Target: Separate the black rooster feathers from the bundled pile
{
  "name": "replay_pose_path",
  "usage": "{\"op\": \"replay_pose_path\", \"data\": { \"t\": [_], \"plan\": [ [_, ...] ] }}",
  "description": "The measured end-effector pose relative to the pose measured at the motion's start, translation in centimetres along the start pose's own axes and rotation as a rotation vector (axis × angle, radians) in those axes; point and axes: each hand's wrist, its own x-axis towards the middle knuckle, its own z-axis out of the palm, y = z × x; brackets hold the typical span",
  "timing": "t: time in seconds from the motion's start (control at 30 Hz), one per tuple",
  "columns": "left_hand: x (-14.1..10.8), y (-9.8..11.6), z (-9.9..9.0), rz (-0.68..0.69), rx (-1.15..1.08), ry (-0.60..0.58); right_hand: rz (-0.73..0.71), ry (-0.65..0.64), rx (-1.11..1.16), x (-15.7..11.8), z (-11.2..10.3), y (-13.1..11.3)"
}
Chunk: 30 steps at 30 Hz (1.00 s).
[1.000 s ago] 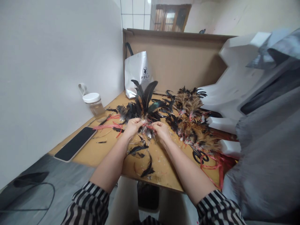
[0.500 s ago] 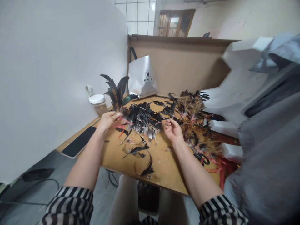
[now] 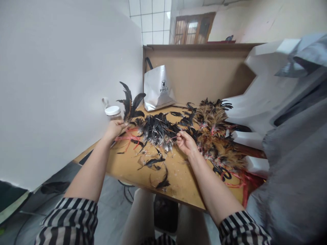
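Observation:
My left hand (image 3: 114, 129) is closed in a pinch on the base of a bunch of long black feathers (image 3: 131, 106), which fans upward. Thin pink plastic string (image 3: 130, 137) trails below that hand over the table. On the other side, my right hand (image 3: 187, 143) is closed, its fingertips pinching the end of a taut pink string (image 3: 173, 138). Between the hands lies a heap of loose dark feathers (image 3: 158, 127) with pale quills, and the string passes over it. Single black feathers (image 3: 152, 161) are scattered nearer the table edge.
Tied brown feather bundles (image 3: 212, 119) lie at the right, with black scissors (image 3: 222, 173) and red string (image 3: 244, 190) close by. A lidded jar (image 3: 112, 111) and a silver bag (image 3: 158, 92) stand behind. White foam (image 3: 237, 105) borders the right; a phone (image 3: 86, 157) is partly hidden.
The view has shifted slightly. My left hand and the feather bunch have turned a little, and the hand now covers more of the jar and phone. My right hand keeps its pinch.

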Motion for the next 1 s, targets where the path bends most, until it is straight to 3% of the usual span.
{"op": "replay_pose_path", "data": {
  "t": [0.1,0.23,0.33,0.43,0.67,1.0],
  "plan": [
    [-1.7,0.7,2.6,-0.031,-0.136,-0.224,-0.021,0.0,-0.035,-0.1,0.1,-0.1],
    [-4.3,-0.3,8.2,-0.191,-0.33,-0.528,-0.072,-0.008,-0.115,-0.3,0.4,-0.2],
    [-5.2,-2.0,12.1,-0.306,-0.402,-0.643,-0.125,0.013,-0.177,-0.4,0.5,-0.3],
    [-5.3,-3.5,14.5,-0.375,-0.429,-0.684,-0.16,0.026,-0.221,-0.4,0.5,-0.3],
    [-5.4,-5.0,15.4,-0.423,-0.423,-0.749,-0.177,0.037,-0.31,-0.1,0.7,0.1],
    [-5.9,-5.5,15.6,-0.334,-0.319,-0.653,-0.198,0.003,-0.319,-0.2,1.0,0.5]
  ]
}}
